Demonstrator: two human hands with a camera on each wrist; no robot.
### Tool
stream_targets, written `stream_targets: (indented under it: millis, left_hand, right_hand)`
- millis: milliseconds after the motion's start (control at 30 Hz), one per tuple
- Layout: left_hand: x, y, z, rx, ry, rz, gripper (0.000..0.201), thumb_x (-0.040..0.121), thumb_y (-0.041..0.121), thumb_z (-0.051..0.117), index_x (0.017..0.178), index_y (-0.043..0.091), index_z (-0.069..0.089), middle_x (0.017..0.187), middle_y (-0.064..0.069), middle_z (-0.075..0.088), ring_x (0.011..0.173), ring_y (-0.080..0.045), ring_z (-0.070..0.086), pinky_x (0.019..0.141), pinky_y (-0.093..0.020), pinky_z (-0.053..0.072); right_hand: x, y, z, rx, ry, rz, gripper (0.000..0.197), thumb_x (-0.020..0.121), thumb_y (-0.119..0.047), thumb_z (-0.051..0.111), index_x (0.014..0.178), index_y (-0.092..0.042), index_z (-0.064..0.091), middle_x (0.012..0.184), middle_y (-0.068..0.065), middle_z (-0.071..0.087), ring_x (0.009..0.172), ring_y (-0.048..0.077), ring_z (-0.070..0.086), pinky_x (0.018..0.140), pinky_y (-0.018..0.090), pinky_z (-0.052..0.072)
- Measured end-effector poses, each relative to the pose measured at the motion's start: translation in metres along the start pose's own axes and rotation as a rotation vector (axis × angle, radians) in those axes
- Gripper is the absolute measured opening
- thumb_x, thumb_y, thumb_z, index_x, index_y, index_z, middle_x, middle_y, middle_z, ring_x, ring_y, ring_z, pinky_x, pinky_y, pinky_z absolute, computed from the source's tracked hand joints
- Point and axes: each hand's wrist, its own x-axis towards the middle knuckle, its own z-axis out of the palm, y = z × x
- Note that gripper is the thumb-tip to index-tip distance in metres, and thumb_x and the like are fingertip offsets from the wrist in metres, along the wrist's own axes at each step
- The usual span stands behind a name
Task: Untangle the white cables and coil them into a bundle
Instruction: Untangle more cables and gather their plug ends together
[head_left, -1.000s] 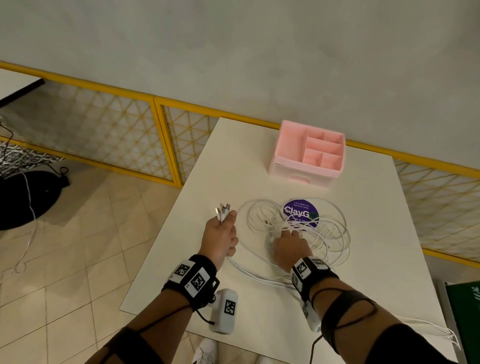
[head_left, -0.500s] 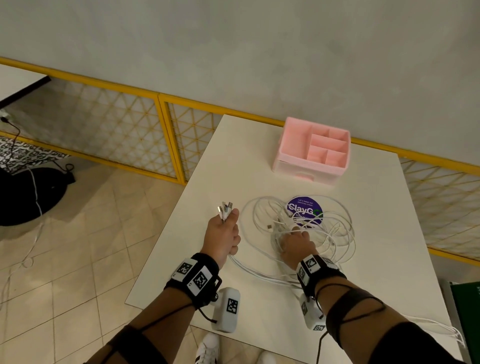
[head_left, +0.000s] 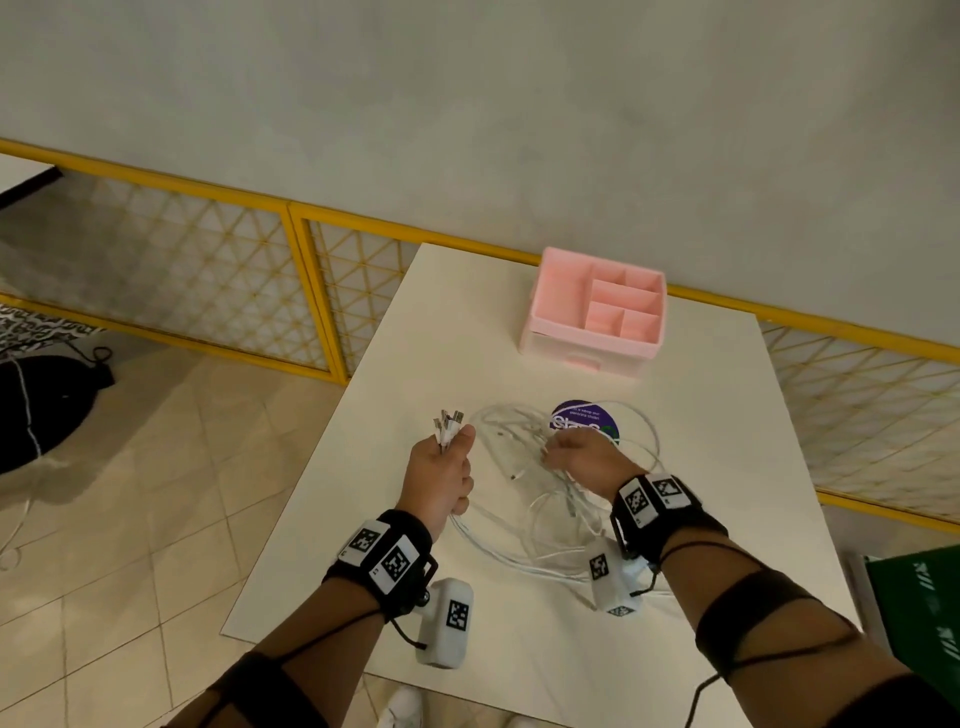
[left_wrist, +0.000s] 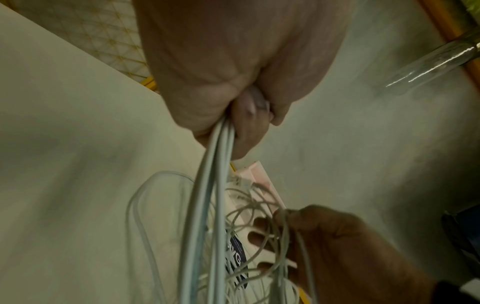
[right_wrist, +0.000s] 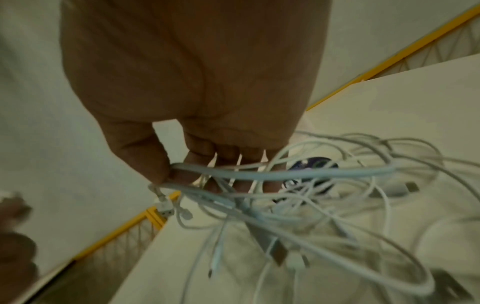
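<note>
A tangle of white cables (head_left: 524, 467) lies in loops on the white table (head_left: 727, 467). My left hand (head_left: 441, 467) grips a bunch of cable ends in a fist, with the plugs (head_left: 448, 422) sticking up above the thumb; the strands (left_wrist: 210, 195) run down out of the fist. My right hand (head_left: 582, 457) has lifted part of the tangle, its thumb and fingers (right_wrist: 161, 164) pinching several cable strands (right_wrist: 259, 174). Loose plugs (right_wrist: 278, 253) dangle below it.
A pink compartment organiser (head_left: 597, 312) stands at the table's far side. A round purple sticker (head_left: 582, 415) shows under the cable loops. Yellow mesh railing (head_left: 208, 270) runs behind the table, with tiled floor to the left. A green box (head_left: 919, 613) sits at the right edge.
My right hand has risen from the table, taking up part of the cable tangle. The left hand keeps its grip on the cable ends, almost still.
</note>
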Motion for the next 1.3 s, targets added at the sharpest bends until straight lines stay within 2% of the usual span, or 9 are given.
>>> stream_targets:
  millis: [267, 467, 633, 767, 900, 967, 1067, 1200, 1300]
  left_hand:
    - [0.002, 0.011, 0.040, -0.034, -0.140, -0.042, 0.026, 0.095, 0.030, 0.066, 0.098, 0.004, 0.068, 0.083, -0.011, 0.072, 0.044, -0.010, 0.023, 0.039, -0.018, 0.017]
    - [0.005, 0.018, 0.059, -0.138, -0.169, -0.016, 0.022, 0.093, 0.017, 0.069, 0.106, 0.001, 0.064, 0.083, -0.011, 0.060, 0.038, -0.005, 0.028, 0.035, -0.016, 0.020]
    - [0.004, 0.020, 0.063, -0.119, -0.133, 0.015, 0.011, 0.093, 0.014, 0.069, 0.088, 0.006, 0.066, 0.085, -0.012, 0.068, 0.038, -0.006, 0.029, 0.036, -0.016, 0.021]
    - [0.002, 0.029, 0.052, -0.220, -0.107, 0.037, 0.014, 0.097, 0.012, 0.062, 0.083, 0.009, 0.062, 0.074, -0.003, 0.064, 0.037, -0.004, 0.027, 0.035, -0.015, 0.020]
    - [0.001, 0.041, 0.036, -0.315, -0.126, 0.037, 0.019, 0.096, 0.009, 0.058, 0.077, 0.011, 0.058, 0.072, -0.001, 0.056, 0.038, -0.005, 0.023, 0.035, -0.017, 0.017]
    - [-0.002, 0.044, 0.033, -0.329, -0.152, 0.043, 0.020, 0.095, 0.008, 0.058, 0.075, 0.010, 0.060, 0.072, -0.001, 0.055, 0.039, -0.006, 0.022, 0.035, -0.017, 0.016]
    - [-0.005, 0.042, 0.035, -0.288, -0.202, 0.065, 0.014, 0.098, 0.011, 0.056, 0.091, 0.007, 0.067, 0.073, 0.001, 0.056, 0.041, -0.006, 0.022, 0.036, -0.016, 0.016]
    - [-0.009, 0.037, 0.042, -0.236, -0.233, 0.099, 0.013, 0.098, 0.012, 0.058, 0.102, 0.005, 0.068, 0.074, 0.001, 0.054, 0.042, -0.007, 0.022, 0.037, -0.017, 0.018]
    - [-0.009, 0.035, 0.048, -0.220, -0.255, 0.103, 0.013, 0.099, 0.012, 0.057, 0.100, 0.006, 0.068, 0.075, -0.001, 0.053, 0.042, -0.007, 0.022, 0.037, -0.016, 0.018]
  right_hand:
    - [-0.011, -0.024, -0.013, 0.282, -0.019, -0.022, 0.033, 0.089, -0.010, 0.061, 0.059, -0.023, 0.061, 0.070, -0.004, 0.055, 0.077, 0.017, 0.051, 0.077, 0.034, 0.040]
    - [-0.020, -0.013, -0.011, 0.181, -0.001, -0.202, 0.035, 0.085, -0.025, 0.072, 0.061, -0.019, 0.047, 0.059, -0.007, 0.036, 0.059, 0.011, 0.035, 0.059, 0.029, 0.027]
    - [-0.024, -0.006, -0.024, 0.162, 0.020, -0.187, 0.028, 0.092, -0.028, 0.067, 0.085, -0.002, 0.074, 0.069, 0.011, 0.063, 0.063, 0.017, 0.051, 0.065, 0.030, 0.041]
    - [-0.026, 0.003, -0.054, 0.287, 0.157, -0.130, 0.025, 0.099, -0.016, 0.058, 0.086, -0.001, 0.073, 0.079, 0.013, 0.075, 0.066, 0.031, 0.068, 0.065, 0.034, 0.055]
    - [-0.015, 0.014, -0.103, 0.494, 0.628, 0.012, 0.019, 0.094, -0.005, 0.051, 0.087, 0.006, 0.066, 0.072, 0.018, 0.070, 0.057, 0.027, 0.064, 0.050, 0.026, 0.046]
    - [-0.013, 0.020, -0.124, 0.443, 0.751, 0.074, 0.023, 0.091, -0.012, 0.055, 0.086, 0.005, 0.069, 0.075, 0.017, 0.072, 0.061, 0.025, 0.064, 0.054, 0.027, 0.048]
    - [-0.009, 0.032, -0.137, 0.207, 0.673, 0.173, 0.026, 0.092, -0.020, 0.058, 0.088, 0.002, 0.071, 0.089, 0.021, 0.073, 0.081, 0.034, 0.068, 0.076, 0.041, 0.054]
    - [-0.011, 0.034, -0.116, -0.149, 0.481, 0.320, 0.051, 0.092, -0.033, 0.065, 0.134, -0.006, 0.055, 0.136, 0.018, 0.052, 0.122, 0.039, 0.054, 0.104, 0.043, 0.044]
    - [-0.024, 0.014, -0.083, -0.151, 0.606, 0.047, 0.043, 0.091, -0.030, 0.066, 0.130, -0.012, 0.059, 0.136, 0.013, 0.052, 0.119, 0.032, 0.056, 0.104, 0.042, 0.045]
